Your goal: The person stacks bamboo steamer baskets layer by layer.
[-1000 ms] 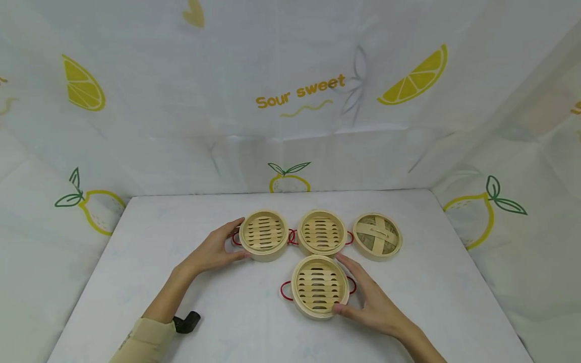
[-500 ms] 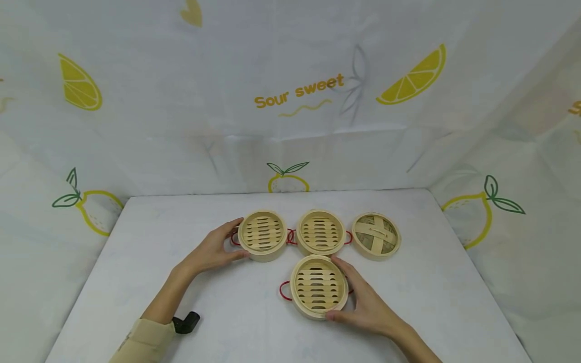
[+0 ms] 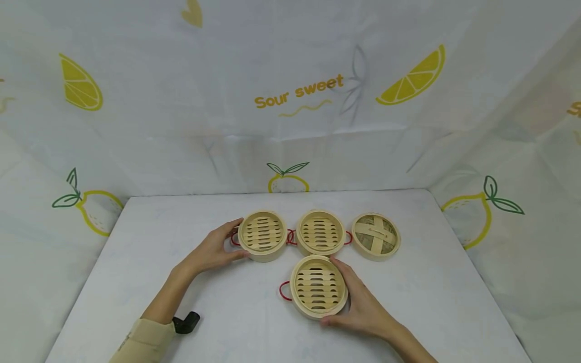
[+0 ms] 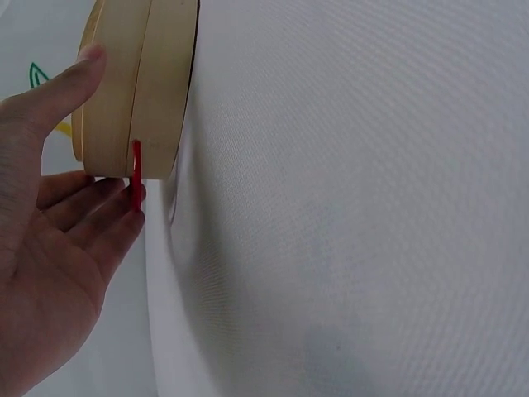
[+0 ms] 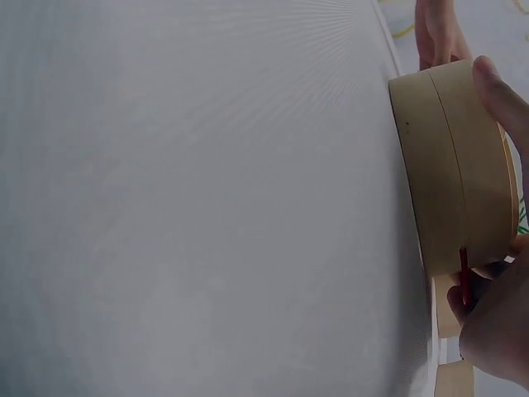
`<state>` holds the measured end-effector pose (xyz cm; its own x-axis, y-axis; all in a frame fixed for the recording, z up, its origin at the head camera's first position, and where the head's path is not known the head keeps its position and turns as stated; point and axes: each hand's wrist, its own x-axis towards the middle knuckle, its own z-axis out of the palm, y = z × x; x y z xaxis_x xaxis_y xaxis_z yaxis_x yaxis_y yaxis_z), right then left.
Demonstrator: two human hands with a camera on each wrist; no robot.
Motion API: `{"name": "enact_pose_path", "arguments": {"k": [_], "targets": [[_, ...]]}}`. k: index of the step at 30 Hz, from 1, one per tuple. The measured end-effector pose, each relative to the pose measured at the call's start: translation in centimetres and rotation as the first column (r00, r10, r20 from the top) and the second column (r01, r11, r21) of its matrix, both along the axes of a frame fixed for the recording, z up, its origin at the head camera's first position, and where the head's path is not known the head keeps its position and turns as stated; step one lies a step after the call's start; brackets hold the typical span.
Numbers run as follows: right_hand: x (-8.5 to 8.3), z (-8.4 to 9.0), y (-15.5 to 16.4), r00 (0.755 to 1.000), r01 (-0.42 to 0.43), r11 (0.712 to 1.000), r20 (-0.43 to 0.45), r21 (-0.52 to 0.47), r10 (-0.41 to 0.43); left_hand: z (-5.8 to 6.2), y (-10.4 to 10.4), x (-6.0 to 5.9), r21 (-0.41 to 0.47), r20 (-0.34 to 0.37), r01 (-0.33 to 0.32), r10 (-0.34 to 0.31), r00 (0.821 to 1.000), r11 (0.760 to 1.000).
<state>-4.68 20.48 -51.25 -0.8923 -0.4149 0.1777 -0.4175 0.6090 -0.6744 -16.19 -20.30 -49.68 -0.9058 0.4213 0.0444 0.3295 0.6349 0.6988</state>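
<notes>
On the white worktop [image 3: 181,302] in front of me sit three small round bamboo steamer baskets with red wire handles and one round woven bamboo lid [image 3: 376,235] at the far right.

My right hand [image 3: 363,307] wraps round the near basket [image 3: 318,286], the one closest to me. My thumb sits on its near edge and my fingers [image 5: 498,87] curl along its right and far side, so this grip is closed on the basket. My left hand [image 3: 211,249] cups the left basket of the far row [image 3: 263,235]. My thumb [image 4: 62,87] lies over the rim and my fingers curl under by the red handle [image 4: 136,175], so that grip is closed on its basket too.

The middle basket [image 3: 322,232] sits between them, just beside both, and its handle touches the left basket's handle.

I think the job now is to lift or slide these two baskets. To do it well I should hold the walls gently, because thin bamboo can bend. I should keep each basket flat. I should move slowly so the red handles do not hook each other, and so I do not bump the middle basket.
</notes>
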Motion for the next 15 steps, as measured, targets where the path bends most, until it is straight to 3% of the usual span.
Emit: {"name": "enact_pose_path", "arguments": {"k": [15], "targets": [[-0.23,-0.34,-0.64,0.998,0.033,0.999,-0.051,0.014,-0.032,-0.19,-0.08,-0.09,0.010,0.009,0.002,-0.002,1.000,1.000]]}}
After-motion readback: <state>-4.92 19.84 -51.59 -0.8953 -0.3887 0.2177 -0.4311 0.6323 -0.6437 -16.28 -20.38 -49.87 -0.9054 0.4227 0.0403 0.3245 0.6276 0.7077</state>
